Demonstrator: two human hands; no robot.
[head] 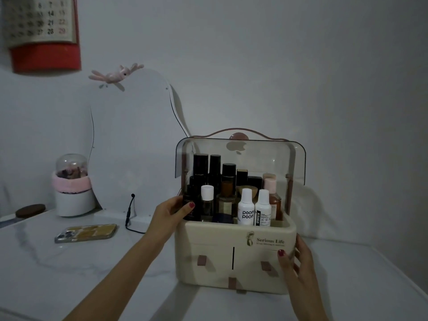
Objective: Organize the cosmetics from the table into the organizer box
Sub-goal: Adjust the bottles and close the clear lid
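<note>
A plain pale grey wall [254, 66] fills the dim room behind a white marble-patterned tabletop with grey veins [46, 262]. A red-backed paper wall calendar [44, 31] hangs at the upper left, and below it a wavy-edged frameless mirror [129, 135] leans on the wall with a small pink plush toy [115, 74] on top. Beside the mirror stands a white round container with a clear dome lid and pink fuzzy band [73, 186], a gold-cased smartphone [86, 232] lies face down nearby, and a thin black cable [129, 214] stands at the mirror's foot.

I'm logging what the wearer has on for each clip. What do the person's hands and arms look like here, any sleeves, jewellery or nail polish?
Both forearms are bare, with no sleeves in view. The left hand and right hand each show a thumbnail painted dark red. No rings, bracelets or watch are visible on either hand or wrist, though the lighting is dim.
</note>
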